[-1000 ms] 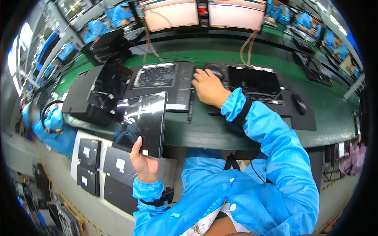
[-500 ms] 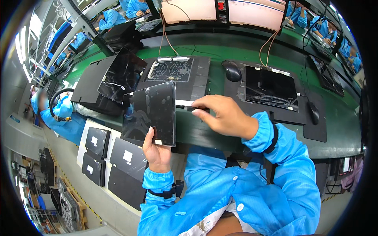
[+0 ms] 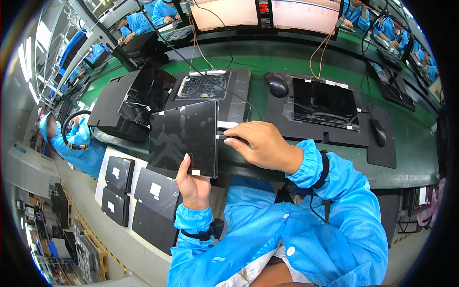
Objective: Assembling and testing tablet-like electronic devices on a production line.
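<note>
My left hand [image 3: 193,189] grips a black tablet [image 3: 184,138] by its lower edge, with the thumb on the front. The tablet stands tilted up, its dark glass marked with smudges and small pale stickers. At its right edge my right hand [image 3: 265,143] pinches a small cable plug [image 3: 221,137], whose light tip meets or nearly meets the tablet's side. Most of the plug is hidden by the fingers. A black cable [image 3: 210,82] comes down from the upper left and passes behind the right hand.
Another dark tablet [image 3: 325,103] lies on a black pad at right, between two mice [image 3: 276,84] [image 3: 379,133]. A panel with circular patterns [image 3: 203,85] lies behind my tablet. Film-covered devices [image 3: 148,93] lean at left. Several labelled black units [image 3: 155,189] sit on a white board lower left.
My right hand has moved slightly left and down, bringing the plug to the tablet's edge. The black cable now stretches across the bench. The tablet has turned a little more toward me.
</note>
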